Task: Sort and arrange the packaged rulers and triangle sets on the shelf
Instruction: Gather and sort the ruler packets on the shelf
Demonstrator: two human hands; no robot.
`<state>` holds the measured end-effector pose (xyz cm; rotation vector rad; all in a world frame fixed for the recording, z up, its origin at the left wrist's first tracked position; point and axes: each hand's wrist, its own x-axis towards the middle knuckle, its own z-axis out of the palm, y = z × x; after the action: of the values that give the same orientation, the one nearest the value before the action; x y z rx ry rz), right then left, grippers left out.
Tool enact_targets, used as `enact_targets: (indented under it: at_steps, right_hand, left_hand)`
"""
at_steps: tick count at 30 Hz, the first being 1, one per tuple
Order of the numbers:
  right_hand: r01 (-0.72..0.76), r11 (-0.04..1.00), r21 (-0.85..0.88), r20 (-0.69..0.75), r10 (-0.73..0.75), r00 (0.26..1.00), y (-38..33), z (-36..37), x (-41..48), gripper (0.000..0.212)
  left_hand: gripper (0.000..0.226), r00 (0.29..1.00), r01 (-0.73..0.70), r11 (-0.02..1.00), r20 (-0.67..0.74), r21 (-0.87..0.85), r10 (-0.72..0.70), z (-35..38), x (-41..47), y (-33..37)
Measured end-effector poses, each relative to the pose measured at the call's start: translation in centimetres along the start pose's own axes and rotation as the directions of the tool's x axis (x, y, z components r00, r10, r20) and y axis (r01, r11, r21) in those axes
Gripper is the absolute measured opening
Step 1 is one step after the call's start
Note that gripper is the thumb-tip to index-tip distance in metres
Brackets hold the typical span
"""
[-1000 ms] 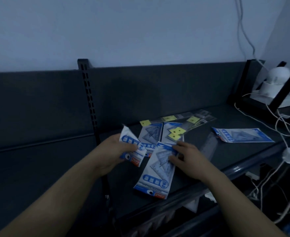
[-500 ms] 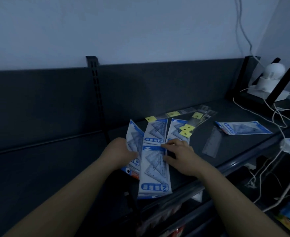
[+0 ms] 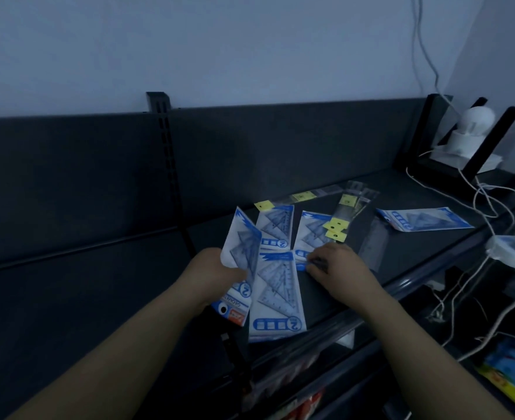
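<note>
A blue and white plastic packet of triangle rulers (image 3: pixel 241 253) stands tilted up, gripped near its bottom end by the left hand (image 3: pixel 217 274). At its 3 o'clock a second flat packet (image 3: pixel 277 298) lies on the dark grey shelf (image 3: pixel 402 256). The right hand (image 3: pixel 339 268) rests with bent fingers (image 3: pixel 318 263) on the bottom edge of a third packet (image 3: pixel 312 234); I cannot tell if it pinches. Clear ruler sleeves with yellow tags (image 3: pixel 345 207) lie behind, at 1 o'clock
</note>
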<state>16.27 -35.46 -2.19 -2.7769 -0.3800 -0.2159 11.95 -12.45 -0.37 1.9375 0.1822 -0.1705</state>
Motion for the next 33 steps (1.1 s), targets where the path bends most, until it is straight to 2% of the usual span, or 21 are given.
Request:
enact_targets:
  at_steps: [4, 6, 8, 9, 11, 13, 15, 19, 20, 23, 27, 30, 33]
  right_hand:
    - [0.009, 0.999, 0.046, 0.093, -0.013, 0.996, -0.1, -1.1, -1.0, 0.015]
    - [-0.051, 0.979, 0.195, 0.161, 0.019, 0.987, 0.0, -2.1, -1.2, 0.013]
    - [-0.091, 0.964, 0.251, 0.105, 0.066, 0.992, 0.2, -2.6, -1.1, 0.025]
    - [-0.105, 0.974, 0.198, 0.069, 0.093, 0.993, 0.4, -2.5, -0.8, 0.037]
    - [-0.163, 0.983, 0.082, 0.096, 0.155, 0.983, 0.8, -1.8, -0.3, 0.061]
    - [-0.164, 0.987, 0.005, 0.144, 0.161, 0.976, 0.8, -0.9, -0.3, 0.069]
    - [-0.139, 0.989, 0.050, 0.153, 0.130, 0.980, 0.7, -0.5, -0.4, 0.064]
    - [-0.115, 0.983, 0.140, 0.111, 0.100, 0.989, 0.2, -1.0, -1.0, 0.049]
    - [-0.109, 0.984, 0.137, 0.098, 0.096, 0.991, 0.2, -1.0, -1.2, 0.046]
    - [-0.098, 0.985, 0.140, 0.061, 0.090, 0.994, 0.0, -1.2, -1.4, 0.032]
    - [-0.116, 0.988, 0.097, -0.008, 0.118, 0.993, 0.0, -1.2, -1.5, 0.010]
    - [-0.216, 0.948, 0.233, -0.012, 0.225, 0.974, 0.0, -2.0, -1.8, 0.007]
    - [-0.273, 0.878, 0.393, 0.063, 0.271, 0.961, -0.4, -3.2, -2.4, 0.014]
  left_hand:
    - [0.017, 1.000, -0.011, 0.999, 0.027, 0.032, 0.010, 0.3, -0.1, 0.0]
    - [0.013, 0.999, -0.027, 0.998, 0.021, 0.055, 0.026, 0.6, -0.1, -0.1]
    - [0.011, 0.999, -0.042, 0.996, 0.022, 0.077, 0.041, 0.8, 0.1, -0.2]
    - [0.010, 0.999, -0.046, 0.995, 0.029, 0.087, 0.043, 1.0, 0.2, -0.2]
    - [0.010, 0.998, -0.047, 0.993, 0.042, 0.112, 0.043, 1.3, 0.2, -0.1]
    - [0.014, 0.998, -0.044, 0.984, 0.055, 0.174, 0.035, 1.6, 0.3, -0.1]
    - [0.009, 0.998, -0.048, 0.972, 0.061, 0.228, 0.035, 1.7, 0.2, -0.1]
    - [0.016, 0.999, -0.021, 0.953, 0.030, 0.303, 0.013, 1.8, 0.3, -0.1]
    - [0.023, 1.000, -0.012, 0.945, 0.018, 0.326, 0.006, 2.0, 0.2, 0.0]
    - [0.076, 1.000, 0.019, 0.915, -0.002, 0.403, -0.020, 3.1, -0.5, 0.1]
    - [0.099, 1.000, 0.011, 0.885, -0.031, 0.465, 0.003, 4.3, -1.6, 0.4]
    - [0.090, 0.999, 0.028, 0.886, -0.035, 0.462, -0.013, 4.0, -1.8, 0.6]
    - [0.060, 0.999, 0.029, 0.898, -0.047, 0.438, -0.009, 3.3, -1.9, 0.6]
